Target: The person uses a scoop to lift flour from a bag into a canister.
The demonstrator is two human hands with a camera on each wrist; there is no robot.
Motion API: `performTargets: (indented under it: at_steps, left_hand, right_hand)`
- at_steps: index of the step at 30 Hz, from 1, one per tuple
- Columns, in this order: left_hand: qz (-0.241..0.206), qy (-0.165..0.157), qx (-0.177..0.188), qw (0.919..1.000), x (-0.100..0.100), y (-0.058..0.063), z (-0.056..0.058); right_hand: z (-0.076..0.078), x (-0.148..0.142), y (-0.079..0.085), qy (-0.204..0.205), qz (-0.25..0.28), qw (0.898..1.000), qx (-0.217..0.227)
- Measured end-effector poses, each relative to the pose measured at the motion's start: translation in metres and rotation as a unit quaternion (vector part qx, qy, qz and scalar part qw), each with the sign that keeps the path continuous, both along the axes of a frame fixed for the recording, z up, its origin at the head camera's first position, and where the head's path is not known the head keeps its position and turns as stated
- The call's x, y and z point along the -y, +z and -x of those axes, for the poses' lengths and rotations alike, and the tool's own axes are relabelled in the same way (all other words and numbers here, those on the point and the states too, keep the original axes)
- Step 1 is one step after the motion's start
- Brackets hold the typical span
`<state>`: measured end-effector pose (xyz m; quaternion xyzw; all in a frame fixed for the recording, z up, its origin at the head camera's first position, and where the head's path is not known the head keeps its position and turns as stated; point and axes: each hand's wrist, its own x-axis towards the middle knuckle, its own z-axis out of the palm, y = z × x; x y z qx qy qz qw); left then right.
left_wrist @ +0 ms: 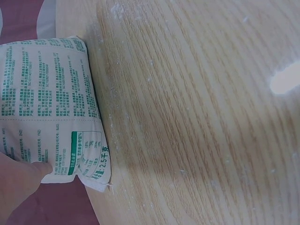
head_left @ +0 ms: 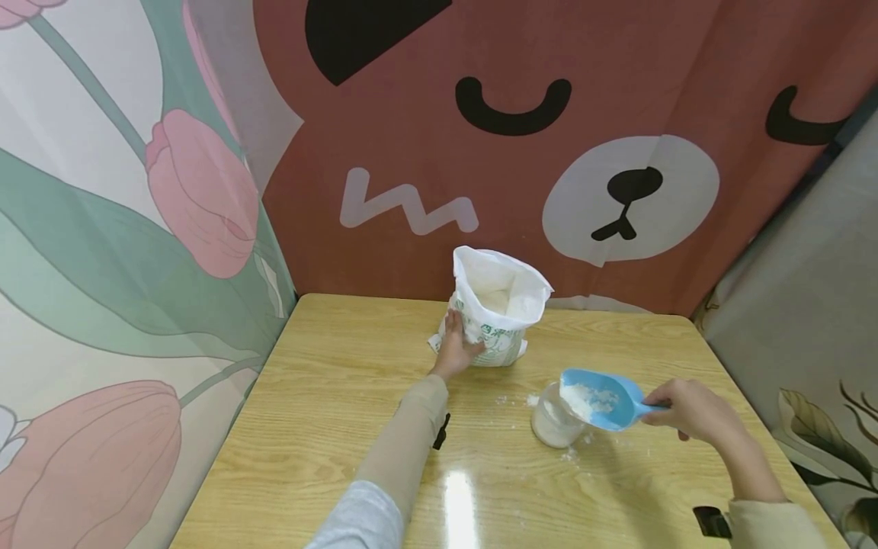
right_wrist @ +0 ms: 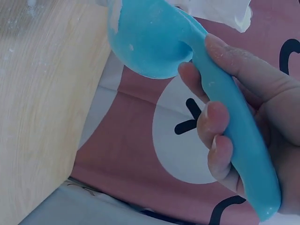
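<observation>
Head view: the right hand (head_left: 703,412) grips a blue scoop (head_left: 623,413) of white powder (head_left: 586,400) over a clear jar (head_left: 554,427). The left hand (head_left: 456,351) holds the open, green-printed bag (head_left: 504,347) on the wood-grain table (head_left: 329,381).

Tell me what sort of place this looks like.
Possibly a small curtained-off recording corner: a bear-print curtain hangs behind the wooden table, a tulip-print curtain lines its left side, and a leaf-printed grey curtain its right.
</observation>
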<state>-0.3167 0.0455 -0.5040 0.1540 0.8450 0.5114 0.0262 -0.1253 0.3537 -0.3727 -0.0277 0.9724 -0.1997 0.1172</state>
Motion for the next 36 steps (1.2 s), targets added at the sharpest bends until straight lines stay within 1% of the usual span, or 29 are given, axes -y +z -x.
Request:
performTargets:
  at_steps: [4,9,16,20,25,31,36]
  left_hand:
    - [-0.007,0.002,0.003,1.0000,-0.001,-0.002,0.002]
    - [-0.007,0.003,0.011,0.9999,-0.001,-0.002,0.002]
    - [-0.006,0.001,0.018,0.9998,-0.001,-0.001,0.000]
    - [-0.006,0.002,0.010,0.9999,-0.001,-0.001,0.001]
    - [-0.006,0.004,-0.009,0.9999,-0.001,-0.002,0.002]
    - [-0.002,0.004,-0.010,0.9999,-0.002,-0.002,0.002]
    - [-0.002,0.004,-0.007,1.0000,-0.002,-0.001,0.002]
  right_hand:
    - [0.000,0.005,0.002,-0.006,-0.023,1.000,-0.005]
    - [0.001,0.011,0.003,-0.002,-0.049,0.999,-0.017]
    - [0.001,0.014,0.002,0.001,-0.054,0.998,-0.028]
    - [0.001,0.016,0.001,0.001,-0.054,0.998,-0.032]
    - [0.001,0.020,0.000,0.006,-0.065,0.997,-0.040]
    - [-0.001,0.021,0.000,0.007,-0.077,0.996,-0.052]
    - [-0.001,0.021,0.000,0.016,-0.092,0.993,-0.076]
